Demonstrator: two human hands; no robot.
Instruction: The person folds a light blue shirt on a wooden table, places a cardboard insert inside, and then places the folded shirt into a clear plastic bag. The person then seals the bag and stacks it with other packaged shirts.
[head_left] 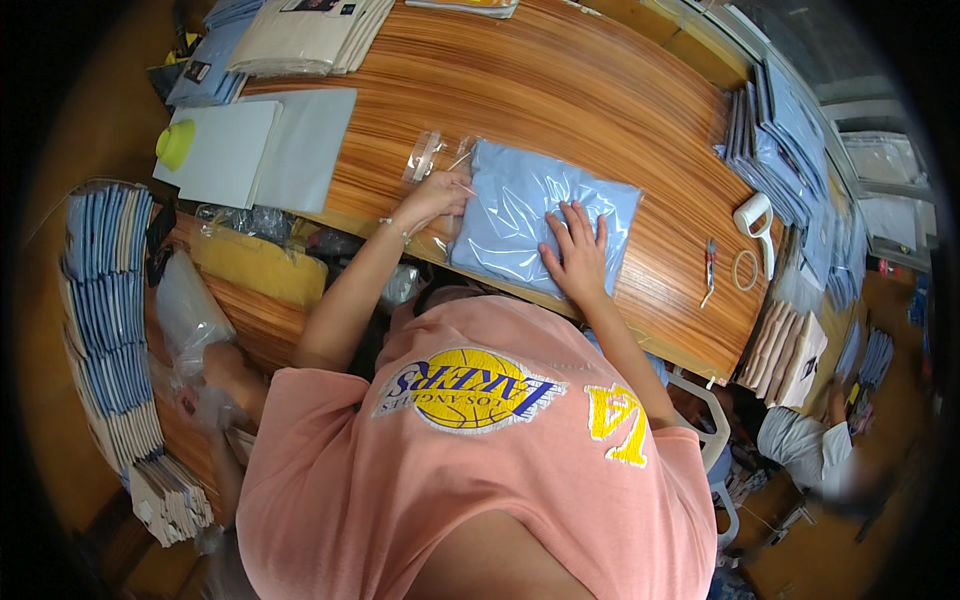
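Note:
A folded light blue garment (545,190) lies flat on the wooden table in front of me, inside a shiny transparent plastic bag (622,215). At the left end of the bag, its loose flap (425,155) sticks out past the cloth. My left hand (440,202) pinches the bag's edge there, the thumb and fingertips together beside the fabric. On top of the package rests my right hand (582,252), its fingers spread and flat, pressing on the plastic near the right side.
To the right lie a white tape dispenser (755,218), small snips (709,270) and a tape ring (745,270). Bagged blue garments (765,150) are piled beyond. White sheets (300,150) with a yellow-green object (174,146) lie left; a tall garment stack (108,320) stands farther left.

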